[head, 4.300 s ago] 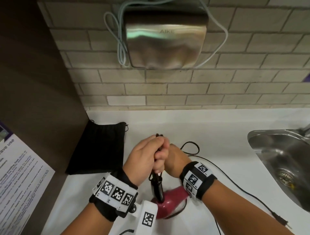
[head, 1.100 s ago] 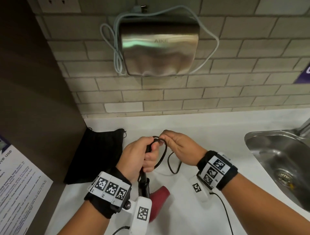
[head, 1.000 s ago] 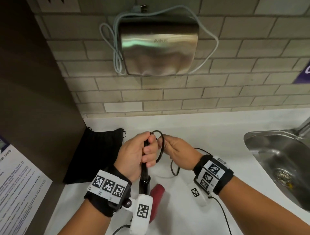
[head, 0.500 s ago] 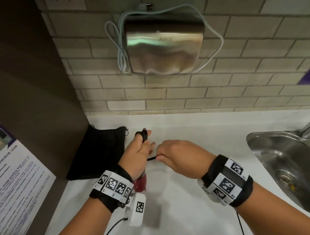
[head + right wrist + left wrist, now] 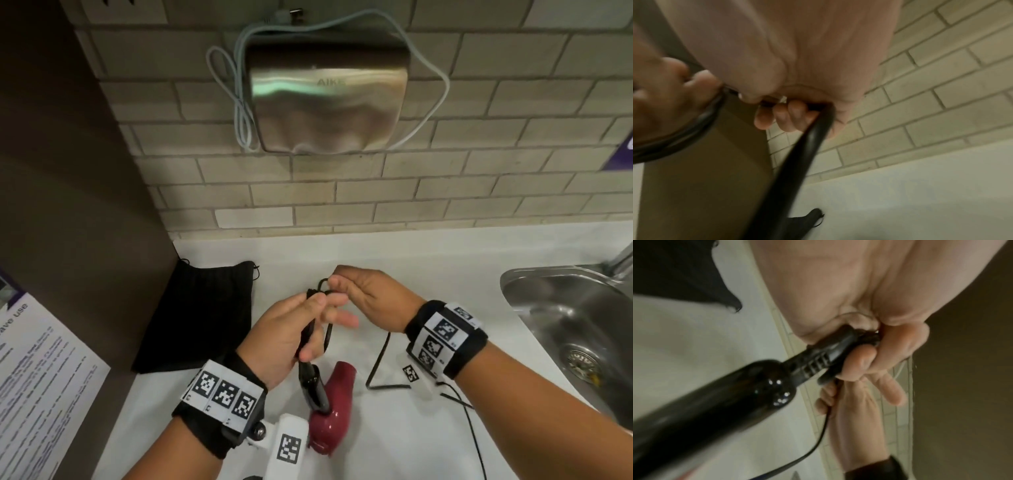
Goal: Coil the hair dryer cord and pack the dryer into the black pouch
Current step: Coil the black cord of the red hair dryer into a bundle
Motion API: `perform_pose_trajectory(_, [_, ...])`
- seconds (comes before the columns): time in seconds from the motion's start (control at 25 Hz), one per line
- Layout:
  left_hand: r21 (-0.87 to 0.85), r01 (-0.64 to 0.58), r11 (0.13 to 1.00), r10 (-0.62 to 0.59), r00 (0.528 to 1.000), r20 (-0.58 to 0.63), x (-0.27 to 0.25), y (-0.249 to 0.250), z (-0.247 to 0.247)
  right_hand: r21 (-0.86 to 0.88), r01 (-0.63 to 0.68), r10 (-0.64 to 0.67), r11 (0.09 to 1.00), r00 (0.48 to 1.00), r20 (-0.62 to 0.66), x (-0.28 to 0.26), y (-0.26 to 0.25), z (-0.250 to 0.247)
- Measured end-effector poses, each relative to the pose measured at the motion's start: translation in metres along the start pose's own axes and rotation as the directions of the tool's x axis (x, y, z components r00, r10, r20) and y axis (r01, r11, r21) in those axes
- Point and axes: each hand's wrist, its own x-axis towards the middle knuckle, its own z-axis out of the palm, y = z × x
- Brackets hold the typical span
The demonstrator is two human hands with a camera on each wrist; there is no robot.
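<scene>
The hair dryer [image 5: 330, 407], maroon body with a glossy black handle [image 5: 719, 395], hangs nose-down over the white counter [image 5: 428, 274], its body low in the head view. Your left hand [image 5: 291, 339] holds it up by the ribbed collar at the handle's end, thumb and curled fingers closed round the collar and the gathered loops of black cord [image 5: 378, 356]. Your right hand [image 5: 368, 298], just beyond and touching the left, pinches a small loop of that cord between thumb and curled fingers; the right wrist view shows the cord [image 5: 797, 162] running taut down from those fingers. From the hands the cord drops to the counter, bends sharply and trails off under your right forearm. The black pouch [image 5: 202, 311] lies flat on the counter to the left, against the dark side panel [image 5: 68, 188], apart from both hands. A steel sink [image 5: 575, 329] sits at far right; a wall-mounted hand dryer [image 5: 329, 102] hangs on the brick above.
</scene>
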Motion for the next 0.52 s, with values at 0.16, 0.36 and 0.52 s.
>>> perform_pose_trajectory(0.16, [-0.277,-0.040,0.960,0.012,0.995,-0.103,0.005,0.004,0.001,-0.063,-0.072,0.079,0.995,0.991,0.112,-0.013,-0.002,0.030])
perform_pose_trajectory(0.36, [-0.265,-0.135,0.955,0.069,0.967,-0.244,0.013,-0.006,0.006,-0.152,-0.085,0.126,0.985,0.950,0.285,-0.023,-0.022,0.046])
perform_pose_trajectory(0.52, [0.469,-0.020,0.883,0.109,0.981,-0.163,0.016,-0.020,-0.003,-0.331,0.023,0.115,0.943,0.912,0.393,-0.024,-0.027,0.032])
